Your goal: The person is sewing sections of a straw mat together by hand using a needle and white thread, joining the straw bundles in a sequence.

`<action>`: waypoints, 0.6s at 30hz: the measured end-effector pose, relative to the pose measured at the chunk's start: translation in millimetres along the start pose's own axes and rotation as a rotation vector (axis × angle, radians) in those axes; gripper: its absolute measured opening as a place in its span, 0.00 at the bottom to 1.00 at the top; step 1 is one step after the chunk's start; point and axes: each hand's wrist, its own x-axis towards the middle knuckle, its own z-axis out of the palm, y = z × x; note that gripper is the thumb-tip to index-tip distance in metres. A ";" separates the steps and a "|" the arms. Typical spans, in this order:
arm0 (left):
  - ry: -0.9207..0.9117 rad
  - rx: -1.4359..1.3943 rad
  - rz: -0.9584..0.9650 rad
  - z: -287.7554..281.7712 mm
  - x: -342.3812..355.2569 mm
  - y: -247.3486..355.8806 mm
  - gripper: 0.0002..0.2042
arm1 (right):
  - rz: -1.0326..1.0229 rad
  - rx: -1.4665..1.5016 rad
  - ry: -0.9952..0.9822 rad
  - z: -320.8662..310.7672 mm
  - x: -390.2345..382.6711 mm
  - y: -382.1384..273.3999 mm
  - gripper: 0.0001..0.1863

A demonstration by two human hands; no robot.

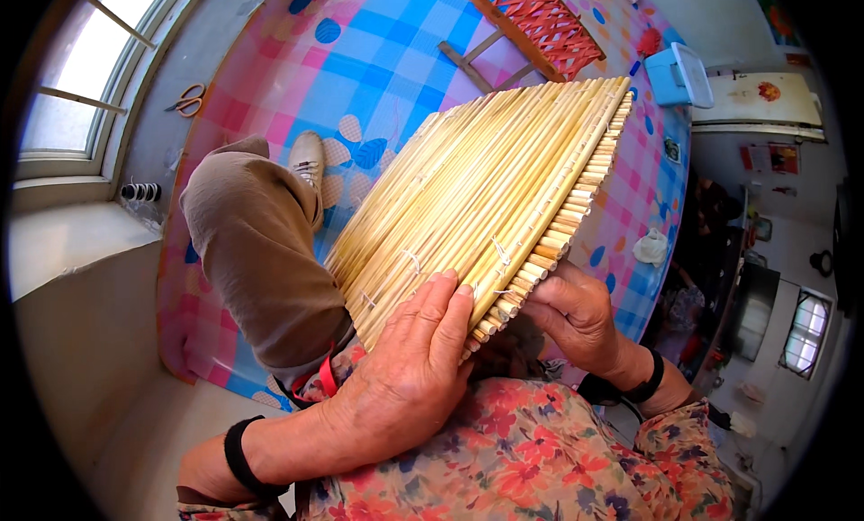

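A mat of straw-coloured stalks [477, 188], stitched together with white thread, slants up from my lap. Short tails of thread stick out near its close corner. Along its right side the cut stalk ends of a lower layer stick out beyond the top stalks. My left hand [414, 368] lies on the near corner, its fingers stretched flat over the top and thumb beside them. Under the right edge, my right hand [576, 314] grips the mat with bent fingers; some of its fingertips are hidden behind the stalks.
A checked blue and pink floor sheet [378, 35] spreads beneath. Scissors [187, 100] and dark thread spools [140, 192] lie by the window at left. Ahead stands a low chair with red webbing [540, 26]; a light-blue bin [675, 78] and white bag [650, 247] are at right.
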 end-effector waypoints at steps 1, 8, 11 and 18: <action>-0.013 0.010 0.000 -1.3 -0.5 0.6 0.28 | 0.010 0.003 -0.010 -0.5 0.5 -1.5 0.10; -0.043 0.117 0.052 1.9 0.1 -1.9 0.27 | 0.100 0.078 -0.037 -1.0 -1.2 -8.3 0.08; -0.022 0.132 0.050 4.1 -0.5 -2.2 0.27 | 0.032 0.053 -0.019 -1.5 1.7 -7.2 0.11; 0.007 0.169 0.079 5.2 1.3 -2.8 0.26 | 0.174 0.081 -0.054 -5.0 1.3 -14.4 0.09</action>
